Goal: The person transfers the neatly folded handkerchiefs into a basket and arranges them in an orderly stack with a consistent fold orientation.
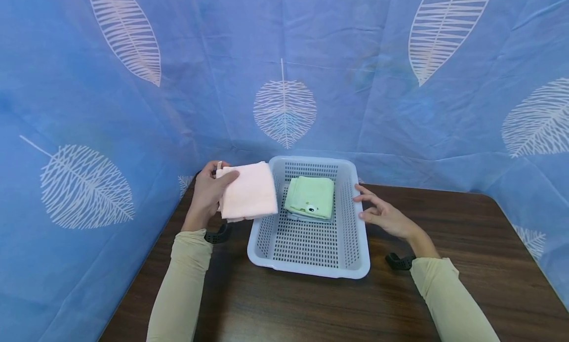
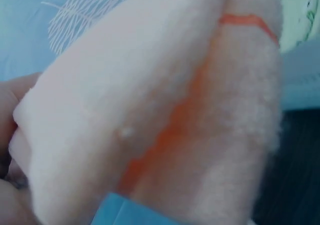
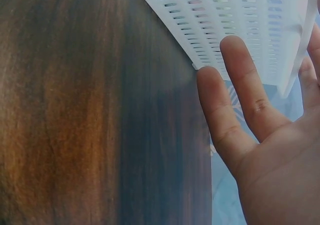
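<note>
My left hand point(image 1: 207, 190) pinches a folded pale pink towel point(image 1: 250, 191) at its left edge, thumb on top. The towel is held up just left of the basket, its right edge over the basket's left rim. In the left wrist view, the towel point(image 2: 115, 85) fills most of the picture and shows orange trim between its layers. At the basket's right side is my right hand point(image 1: 388, 218), fingers spread and loosely bent, fingertips at the rim. The white perforated basket point(image 1: 306, 271) holds a folded green towel point(image 1: 309, 193) with an eye-like print, lying on a grey-blue cloth point(image 1: 306, 218).
The basket stands on a dark wood-grain table point(image 1: 320, 307), near its back edge. A blue curtain point(image 1: 346, 109) with white leaf prints hangs behind and along the sides. Both wrists wear dark straps point(image 1: 398, 261).
</note>
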Demonstrator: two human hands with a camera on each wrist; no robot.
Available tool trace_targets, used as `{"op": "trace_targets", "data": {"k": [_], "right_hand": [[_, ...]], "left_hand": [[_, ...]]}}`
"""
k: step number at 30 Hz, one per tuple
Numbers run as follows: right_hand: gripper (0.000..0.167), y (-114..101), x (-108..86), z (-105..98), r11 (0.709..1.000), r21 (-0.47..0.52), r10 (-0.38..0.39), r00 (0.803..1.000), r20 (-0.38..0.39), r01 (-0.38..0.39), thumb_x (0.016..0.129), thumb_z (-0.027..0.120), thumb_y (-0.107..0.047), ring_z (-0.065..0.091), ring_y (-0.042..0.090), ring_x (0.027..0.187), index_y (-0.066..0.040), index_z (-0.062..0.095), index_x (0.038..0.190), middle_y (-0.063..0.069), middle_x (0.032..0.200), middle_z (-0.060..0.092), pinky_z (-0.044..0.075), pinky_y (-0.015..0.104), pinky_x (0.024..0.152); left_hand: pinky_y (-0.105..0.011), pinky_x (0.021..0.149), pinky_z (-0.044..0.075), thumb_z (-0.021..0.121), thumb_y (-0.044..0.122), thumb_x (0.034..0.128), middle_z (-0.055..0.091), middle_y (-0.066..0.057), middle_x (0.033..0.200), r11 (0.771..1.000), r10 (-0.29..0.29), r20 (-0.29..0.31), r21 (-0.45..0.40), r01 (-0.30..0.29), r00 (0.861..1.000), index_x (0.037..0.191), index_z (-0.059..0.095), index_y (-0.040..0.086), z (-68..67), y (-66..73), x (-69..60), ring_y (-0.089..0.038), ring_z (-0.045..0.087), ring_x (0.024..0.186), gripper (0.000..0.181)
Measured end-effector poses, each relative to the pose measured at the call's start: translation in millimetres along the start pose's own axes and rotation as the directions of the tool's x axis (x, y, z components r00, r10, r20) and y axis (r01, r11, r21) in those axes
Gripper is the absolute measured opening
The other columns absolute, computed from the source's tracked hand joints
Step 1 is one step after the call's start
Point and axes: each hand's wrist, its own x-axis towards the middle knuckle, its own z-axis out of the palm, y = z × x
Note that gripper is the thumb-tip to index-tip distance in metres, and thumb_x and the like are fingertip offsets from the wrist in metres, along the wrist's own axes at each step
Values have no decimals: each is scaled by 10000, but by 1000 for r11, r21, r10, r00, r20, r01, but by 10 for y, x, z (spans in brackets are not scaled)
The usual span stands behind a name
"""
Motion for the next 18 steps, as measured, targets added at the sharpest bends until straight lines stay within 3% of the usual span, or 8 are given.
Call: {"op": "trace_targets", "data": {"k": [8, 18], "right_hand": [[509, 9, 12, 10, 1000, 9, -14, 1000, 11, 13, 1051, 562, -121, 633, -11, 1194, -34, 364, 1511, 13, 1747, -72, 544, 231, 943], [504, -8, -9, 16, 1000, 18, -11, 1000, 2, 11, 1050, 560, -112, 633, -21, 1188, -38, 369, 1510, 27, 1746, -73, 541, 218, 943]], "left_hand": [[-393, 713, 632, 754, 189, 930, 564, -126, 1166, 999, 5, 37, -49, -4, 999, 1177, 572, 211, 255, 38, 59, -238, 711, 914, 307], [-390, 693, 623, 754, 190, 931, 578, -137, 1200, 999, -22, 52, -28, 24, 998, 1166, 581, 226, 453, 96, 98, -263, 700, 932, 294]]}}
